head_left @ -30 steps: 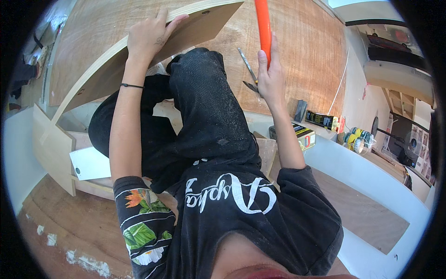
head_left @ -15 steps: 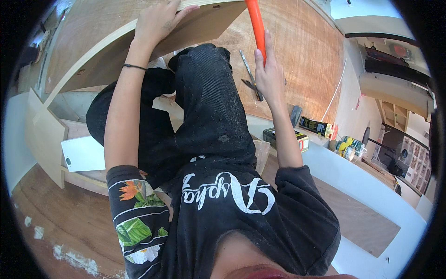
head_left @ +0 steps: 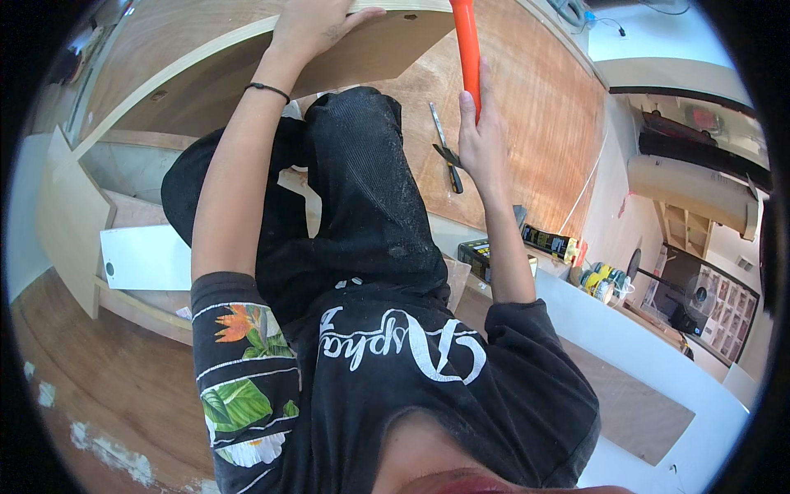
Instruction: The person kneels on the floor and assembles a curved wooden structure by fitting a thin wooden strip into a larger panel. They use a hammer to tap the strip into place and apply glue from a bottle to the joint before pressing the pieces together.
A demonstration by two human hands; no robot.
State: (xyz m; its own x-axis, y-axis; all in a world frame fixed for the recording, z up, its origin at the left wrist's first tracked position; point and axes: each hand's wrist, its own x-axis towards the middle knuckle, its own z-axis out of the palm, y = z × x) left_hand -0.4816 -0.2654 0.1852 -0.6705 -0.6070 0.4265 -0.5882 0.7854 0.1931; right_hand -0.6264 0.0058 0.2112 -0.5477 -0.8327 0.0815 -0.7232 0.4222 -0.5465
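My left hand (head_left: 311,25) grips the top edge of a plywood panel (head_left: 189,74) that stands on its side in front of my raised knee. A black band circles that wrist. My right hand (head_left: 483,136) is closed around a long orange handle (head_left: 467,45) that runs up out of the picture; its head is hidden. Just left of that hand a pair of black-handled pliers (head_left: 445,148) lies on a large plywood sheet (head_left: 535,107). My black trousers and black printed shirt fill the middle.
A white board (head_left: 144,257) lies at the left beside a standing pale panel (head_left: 70,222). Small boxes (head_left: 550,243) and rolls of tape (head_left: 601,280) sit at the right by a long white board (head_left: 634,346). Shelving stands at the far right.
The view has tipped so both hands sit higher in the picture. My left hand stays on the panel edge and my right hand keeps hold of the orange handle.
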